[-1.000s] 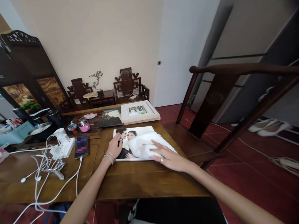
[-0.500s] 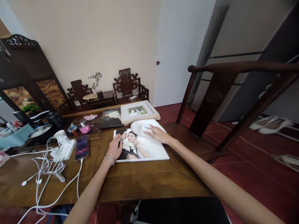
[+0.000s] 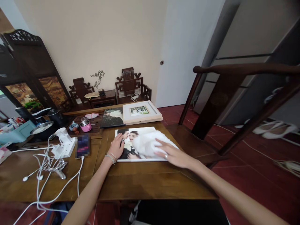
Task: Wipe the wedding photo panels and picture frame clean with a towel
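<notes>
A square wedding photo panel (image 3: 127, 153) lies flat on the wooden table, showing two people in black and white clothes. My left hand (image 3: 117, 147) rests along its left edge, fingers stretched out over the printed surface. On the panel's right half my right hand (image 3: 172, 152) presses a fluffy white cloth (image 3: 150, 142) down, its fingers laid across the bunched fabric and the thumb hidden. The cloth covers the right part of the picture and reaches past the panel's right edge.
Behind the panel lie a white-framed photo (image 3: 152, 117) and a dark photo board (image 3: 111, 117). To the left are a phone (image 3: 82, 146), a power strip (image 3: 64, 148) with tangled white cables, and a pink cup (image 3: 85, 126). A wooden chair (image 3: 211, 106) stands at the right.
My right hand has drawn the white cloth from the panel's upper part down toward its lower right corner. The left hand stays at the left edge. The view has shifted slightly.
</notes>
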Available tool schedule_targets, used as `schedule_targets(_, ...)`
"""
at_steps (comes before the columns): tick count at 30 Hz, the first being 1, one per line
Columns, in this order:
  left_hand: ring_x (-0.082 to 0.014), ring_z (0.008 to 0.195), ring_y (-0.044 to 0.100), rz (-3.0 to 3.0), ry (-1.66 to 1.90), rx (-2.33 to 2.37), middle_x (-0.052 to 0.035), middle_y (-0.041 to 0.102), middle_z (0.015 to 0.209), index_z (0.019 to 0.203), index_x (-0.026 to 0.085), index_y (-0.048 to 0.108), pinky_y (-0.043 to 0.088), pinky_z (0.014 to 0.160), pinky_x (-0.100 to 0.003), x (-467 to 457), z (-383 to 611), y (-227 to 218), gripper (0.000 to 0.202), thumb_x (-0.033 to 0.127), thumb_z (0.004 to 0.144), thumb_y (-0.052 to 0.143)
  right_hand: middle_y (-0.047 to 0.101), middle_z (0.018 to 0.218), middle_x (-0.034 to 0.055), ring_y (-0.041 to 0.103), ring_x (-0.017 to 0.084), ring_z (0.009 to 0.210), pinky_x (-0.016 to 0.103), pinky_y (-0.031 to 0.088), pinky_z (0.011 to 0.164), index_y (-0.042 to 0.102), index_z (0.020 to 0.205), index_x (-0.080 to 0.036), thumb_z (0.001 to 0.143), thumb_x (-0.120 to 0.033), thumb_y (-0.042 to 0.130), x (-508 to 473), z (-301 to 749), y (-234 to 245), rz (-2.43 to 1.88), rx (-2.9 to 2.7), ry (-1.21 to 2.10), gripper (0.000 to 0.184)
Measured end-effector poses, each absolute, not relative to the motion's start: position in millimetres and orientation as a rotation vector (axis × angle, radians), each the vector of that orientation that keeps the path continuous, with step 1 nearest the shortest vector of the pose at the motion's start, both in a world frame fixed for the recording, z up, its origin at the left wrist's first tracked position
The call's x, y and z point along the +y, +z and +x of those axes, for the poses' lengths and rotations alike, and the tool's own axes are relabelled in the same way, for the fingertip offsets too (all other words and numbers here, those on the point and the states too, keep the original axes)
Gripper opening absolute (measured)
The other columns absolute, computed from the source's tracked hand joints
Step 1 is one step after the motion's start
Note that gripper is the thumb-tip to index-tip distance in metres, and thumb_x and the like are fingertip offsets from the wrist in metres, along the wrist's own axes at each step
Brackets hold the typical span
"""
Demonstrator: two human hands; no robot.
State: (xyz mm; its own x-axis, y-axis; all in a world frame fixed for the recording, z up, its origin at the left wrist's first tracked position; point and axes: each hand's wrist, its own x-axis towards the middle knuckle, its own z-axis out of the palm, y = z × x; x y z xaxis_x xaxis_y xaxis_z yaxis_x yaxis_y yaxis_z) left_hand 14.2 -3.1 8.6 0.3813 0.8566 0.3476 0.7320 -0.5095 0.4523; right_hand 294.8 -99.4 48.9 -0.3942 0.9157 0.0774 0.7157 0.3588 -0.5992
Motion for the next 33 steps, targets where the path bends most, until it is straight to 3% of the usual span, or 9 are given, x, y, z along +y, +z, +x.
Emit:
schedule_targets(3,-0.0234,0.132,0.036,2.435,0.801,1.401,-0.0149,0.044,0.138,0.126,0.012,0.049,0.03,0.107,-0.046,-2.5,13.1,10.0,0.04,0.023,0.09,0.038,0.047,0.137,0.0095,0.028,0.033,0.133,0.048,0.022,0.107,0.06,0.118,-0.02,0.084,-0.064,0.037,-49.0,292.8,52.2,-1.409,-2.128,0.646,0.06)
schedule_targets(7,-0.0232,0.131,0.038,2.441,0.817,1.383,-0.014,0.046,0.137,0.126,0.014,0.051,0.031,0.107,-0.046,-1.9,12.6,10.9,0.039,0.023,0.09,0.039,0.064,0.115,0.0097,0.054,0.032,0.109,0.044,0.037,0.095,0.065,0.102,-0.017,0.085,-0.065,0.032,-5.3,288.1,63.6,-1.34,-2.084,0.643,0.06)
schedule_targets(10,-0.0231,0.131,0.038,2.434,0.822,1.388,-0.0134,0.046,0.137,0.125,0.015,0.051,0.031,0.108,-0.045,-1.2,12.3,11.1,0.038,0.024,0.09,0.039,0.068,0.104,0.0112,0.06,0.031,0.096,0.044,0.042,0.089,0.065,0.098,-0.013,0.087,-0.064,0.026,6.2,286.0,66.5,-1.377,-2.052,0.635,0.065)
schedule_targets(12,-0.0228,0.13,0.039,2.43,0.831,1.386,-0.0127,0.046,0.137,0.125,0.016,0.051,0.031,0.108,-0.045,-0.6,12.0,10.7,0.038,0.024,0.09,0.04,0.066,0.111,0.0117,0.057,0.032,0.103,0.045,0.038,0.094,0.065,0.101,-0.014,0.087,-0.063,0.029,4.1,284.4,64.0,-1.393,-2.05,0.615,0.062)
schedule_targets(15,-0.0226,0.13,0.04,2.426,0.853,1.387,-0.012,0.047,0.137,0.125,0.017,0.051,0.031,0.108,-0.044,0.0,12.3,9.4,0.038,0.024,0.089,0.04,0.055,0.129,0.0108,0.037,0.035,0.126,0.048,0.024,0.105,0.062,0.114,-0.017,0.085,-0.059,0.038,-19.4,280.2,56.4,-1.413,-2.067,0.575,0.056)
schedule_targets(18,-0.0236,0.13,0.04,2.403,0.862,1.415,-0.0138,0.047,0.136,0.124,0.014,0.052,0.031,0.108,-0.045,-0.5,13.6,8.1,0.038,0.025,0.09,0.04,0.05,0.135,0.0077,0.025,0.032,0.134,0.051,0.018,0.109,0.061,0.116,-0.022,0.088,-0.053,0.037,-68.8,274.9,50.5,-1.376,-2.19,0.533,0.049)
schedule_targets(23,-0.0242,0.13,0.038,2.402,0.848,1.42,-0.0143,0.046,0.137,0.124,0.012,0.052,0.03,0.108,-0.045,-1.5,14.5,8.2,0.039,0.025,0.09,0.039,0.044,0.14,0.0042,0.024,0.026,0.136,0.048,0.015,0.112,0.067,0.098,-0.025,0.091,-0.044,0.037,-145.0,271.4,53.1,-1.167,-2.367,0.511,0.036)
schedule_targets(28,-0.0231,0.13,0.038,2.448,0.833,1.383,-0.0128,0.047,0.137,0.124,0.015,0.052,0.031,0.107,-0.045,0.7,12.0,8.9,0.038,0.024,0.089,0.04,0.052,0.133,0.0045,0.029,0.03,0.133,0.049,0.024,0.108,0.065,0.109,-0.026,0.089,-0.048,0.039,-110.4,273.1,55.7,-1.232,-2.34,0.591,0.039)
schedule_targets(33,-0.0228,0.13,0.038,2.473,0.821,1.371,-0.0131,0.046,0.137,0.125,0.015,0.051,0.031,0.108,-0.045,1.7,10.1,10.6,0.039,0.026,0.09,0.04,0.053,0.132,0.003,0.037,0.031,0.128,0.049,0.024,0.106,0.06,0.118,-0.026,0.09,-0.047,0.034,-21.0,267.9,54.8,-1.331,-2.23,0.43,0.043)
